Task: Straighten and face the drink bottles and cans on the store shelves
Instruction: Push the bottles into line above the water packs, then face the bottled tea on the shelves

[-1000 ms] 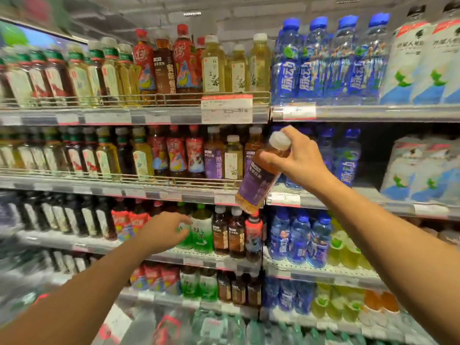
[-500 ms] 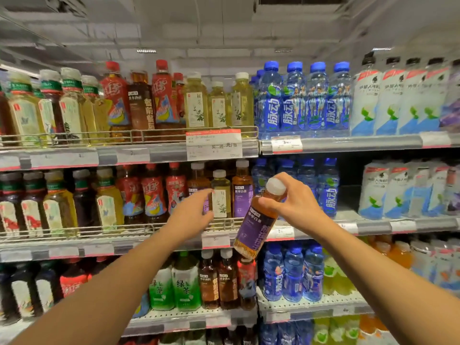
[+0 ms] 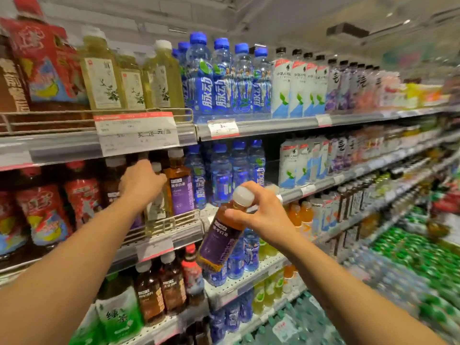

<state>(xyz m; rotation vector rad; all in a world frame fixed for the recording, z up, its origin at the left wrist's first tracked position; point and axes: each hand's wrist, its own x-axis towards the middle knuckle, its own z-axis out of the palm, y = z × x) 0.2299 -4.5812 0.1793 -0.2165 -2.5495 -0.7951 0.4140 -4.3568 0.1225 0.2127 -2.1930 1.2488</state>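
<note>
So my right hand [image 3: 267, 216] is still gripping the purple-label tea bottle [image 3: 222, 235] round its neck, just under the white cap, tilted out in front of the shelf edge, same as half a second ago. What changed is my left hand [image 3: 141, 183]: it has gone further into the middle shelf [image 3: 174, 232] and now curls round the pale-label bottle [image 3: 156, 202] standing beside another purple-label tea [image 3: 179, 188]. The view has also swung right, so more of the blue water bottles [image 3: 225, 80] and the aisle shows.
</note>
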